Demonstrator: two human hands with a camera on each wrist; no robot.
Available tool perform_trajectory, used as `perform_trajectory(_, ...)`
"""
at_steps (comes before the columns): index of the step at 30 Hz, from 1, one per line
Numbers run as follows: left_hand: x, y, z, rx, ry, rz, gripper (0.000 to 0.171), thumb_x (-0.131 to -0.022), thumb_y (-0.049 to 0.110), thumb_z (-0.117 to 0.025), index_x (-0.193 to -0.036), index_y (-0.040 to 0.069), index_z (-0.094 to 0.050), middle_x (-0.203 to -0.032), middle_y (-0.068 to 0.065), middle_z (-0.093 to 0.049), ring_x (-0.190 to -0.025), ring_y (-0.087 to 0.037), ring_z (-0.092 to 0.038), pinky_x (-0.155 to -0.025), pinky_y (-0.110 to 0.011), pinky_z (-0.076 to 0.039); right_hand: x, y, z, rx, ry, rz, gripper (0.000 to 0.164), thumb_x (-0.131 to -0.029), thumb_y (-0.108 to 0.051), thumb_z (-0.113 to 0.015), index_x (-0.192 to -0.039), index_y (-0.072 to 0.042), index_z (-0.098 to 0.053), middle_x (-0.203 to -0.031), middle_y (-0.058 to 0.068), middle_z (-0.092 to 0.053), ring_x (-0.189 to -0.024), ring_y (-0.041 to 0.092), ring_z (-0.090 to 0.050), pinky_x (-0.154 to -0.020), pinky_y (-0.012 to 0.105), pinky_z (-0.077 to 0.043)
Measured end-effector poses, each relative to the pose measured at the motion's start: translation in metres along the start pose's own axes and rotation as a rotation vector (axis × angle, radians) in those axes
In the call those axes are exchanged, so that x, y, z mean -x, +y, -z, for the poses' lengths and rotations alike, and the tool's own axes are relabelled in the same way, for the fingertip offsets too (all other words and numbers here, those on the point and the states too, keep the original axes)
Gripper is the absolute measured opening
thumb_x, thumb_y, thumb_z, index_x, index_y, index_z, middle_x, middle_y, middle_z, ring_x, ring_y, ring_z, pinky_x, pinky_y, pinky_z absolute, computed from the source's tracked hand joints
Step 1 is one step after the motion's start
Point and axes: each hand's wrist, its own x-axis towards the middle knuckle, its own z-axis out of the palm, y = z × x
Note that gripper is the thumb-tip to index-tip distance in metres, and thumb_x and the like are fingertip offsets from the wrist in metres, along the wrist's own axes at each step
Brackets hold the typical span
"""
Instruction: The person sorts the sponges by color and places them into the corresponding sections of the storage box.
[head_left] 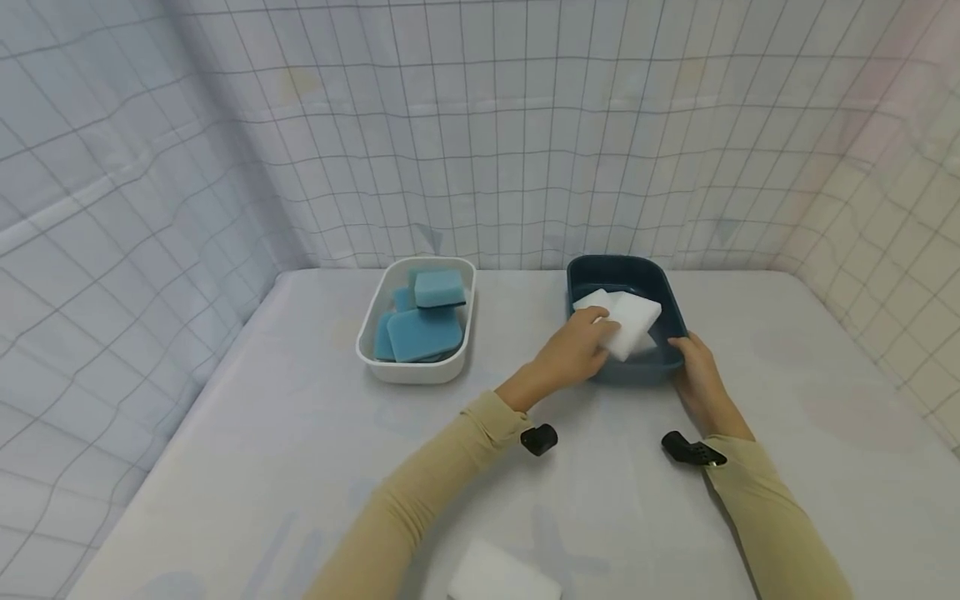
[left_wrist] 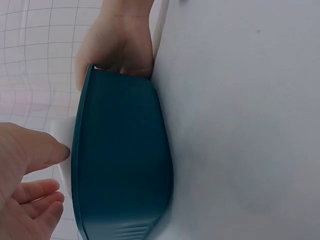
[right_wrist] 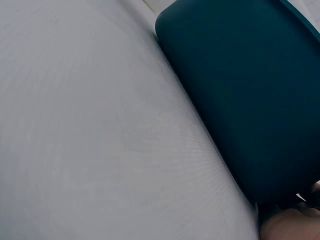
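Note:
In the head view, my left hand holds a white sponge over the near part of a dark teal bin. More white sponge pieces lie inside the bin, partly hidden by the held one. My right hand grips the bin's near right corner, its thumb at the rim. In the left wrist view, the left thumb is right at the white sponge, which shows past the rim. The right wrist view is mostly the bin's outer wall, with part of the right hand at its lower corner.
A white bin with several blue sponges stands to the left on the white-covered table. Another white block lies near the front edge, cut off by the frame. Grid-patterned curtains surround the table's back and sides.

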Motion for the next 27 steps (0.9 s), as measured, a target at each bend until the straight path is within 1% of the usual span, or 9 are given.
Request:
perform_trajectory(5,0.0,0.002,-0.002,-0.049,0.008,0.019,0.034,-0.092,0.015,-0.057,-0.126,0.012,-0.059,-0.137,-0.011,-0.049,-0.127,-0.022,-0.047,-0.104,-0.027,-0.045,0.0,0.0,0.001,0.017,0.008,-0.004,0.058,-0.099,-0.02,-0.03,-0.151,-0.003,-0.008,-0.16,0.007,0.004,-0.147,0.018,0.0,-0.123,0.032,-0.003)
perform_trajectory(8,-0.003,0.003,-0.006,-0.101,0.038,0.033,0.032,-0.091,0.018,-0.06,-0.123,0.013,-0.061,-0.134,-0.01,-0.051,-0.123,-0.021,-0.05,-0.101,-0.028,-0.047,0.0,0.004,0.001,0.014,0.009,0.013,0.046,-0.1,-0.02,-0.032,-0.145,-0.01,-0.026,-0.152,0.006,-0.022,-0.14,0.015,-0.02,-0.117,0.023,-0.018)
perform_trajectory(10,-0.005,0.003,-0.008,-0.123,0.055,0.042,0.032,-0.09,0.019,-0.062,-0.122,0.012,-0.061,-0.132,-0.009,-0.053,-0.121,-0.021,-0.052,-0.098,-0.028,-0.049,0.0,0.006,0.0,0.007,0.01,0.019,0.038,-0.099,-0.019,-0.033,-0.137,-0.013,-0.033,-0.145,0.002,-0.028,-0.136,0.012,-0.023,-0.114,0.021,-0.022)
perform_trajectory(12,-0.008,0.004,-0.01,-0.11,0.055,0.048,0.033,-0.089,0.018,-0.063,-0.121,0.011,-0.061,-0.131,-0.009,-0.054,-0.119,-0.021,-0.052,-0.098,-0.028,-0.049,0.0,0.007,-0.001,-0.005,0.013,0.017,0.031,-0.099,-0.018,-0.033,-0.13,-0.016,-0.037,-0.141,-0.002,-0.031,-0.133,0.011,-0.025,-0.111,0.019,-0.025)
perform_trajectory(14,-0.009,0.005,-0.01,-0.079,0.039,0.056,0.035,-0.089,0.017,-0.063,-0.123,0.01,-0.061,-0.132,-0.008,-0.054,-0.119,-0.021,-0.052,-0.099,-0.028,-0.049,0.0,0.007,-0.004,0.0,0.013,0.002,0.035,-0.099,-0.018,-0.032,-0.134,-0.014,-0.034,-0.148,0.003,-0.023,-0.138,0.013,-0.02,-0.115,0.022,-0.021)
perform_trajectory(15,-0.009,0.006,-0.009,-0.062,0.03,0.059,0.036,-0.089,0.017,-0.063,-0.124,0.01,-0.06,-0.132,-0.008,-0.053,-0.12,-0.021,-0.052,-0.1,-0.028,-0.048,0.0,0.007,-0.005,0.01,0.011,-0.005,0.04,-0.099,-0.018,-0.031,-0.138,-0.012,-0.03,-0.153,0.004,-0.017,-0.142,0.013,-0.015,-0.118,0.024,-0.017)
perform_trajectory(18,-0.01,0.007,-0.006,-0.009,0.01,0.061,0.038,-0.089,0.017,-0.062,-0.126,0.009,-0.059,-0.133,-0.008,-0.053,-0.121,-0.02,-0.051,-0.103,-0.026,-0.045,-0.002,0.006,-0.004,0.025,0.01,-0.011,0.047,-0.099,-0.019,-0.031,-0.145,-0.009,-0.024,-0.157,0.007,-0.009,-0.144,0.015,-0.012,-0.12,0.028,-0.014)
perform_trajectory(22,-0.009,0.009,0.0,0.013,0.023,0.04,0.038,-0.089,0.016,-0.062,-0.126,0.007,-0.059,-0.133,-0.009,-0.053,-0.121,-0.021,-0.051,-0.104,-0.026,-0.044,-0.002,0.003,-0.002,0.012,0.013,-0.005,0.044,-0.099,-0.021,-0.032,-0.143,-0.013,-0.027,-0.158,0.006,-0.008,-0.145,0.016,-0.011,-0.121,0.03,-0.012)
perform_trajectory(27,-0.006,0.01,0.005,0.038,0.029,0.033,0.037,-0.09,0.017,-0.061,-0.126,0.007,-0.059,-0.132,-0.009,-0.054,-0.121,-0.02,-0.051,-0.104,-0.025,-0.044,-0.001,0.001,0.001,-0.015,0.0,-0.011,0.039,-0.1,-0.022,-0.032,-0.139,-0.018,-0.031,-0.159,0.005,-0.007,-0.145,0.014,-0.011,-0.121,0.028,-0.014)
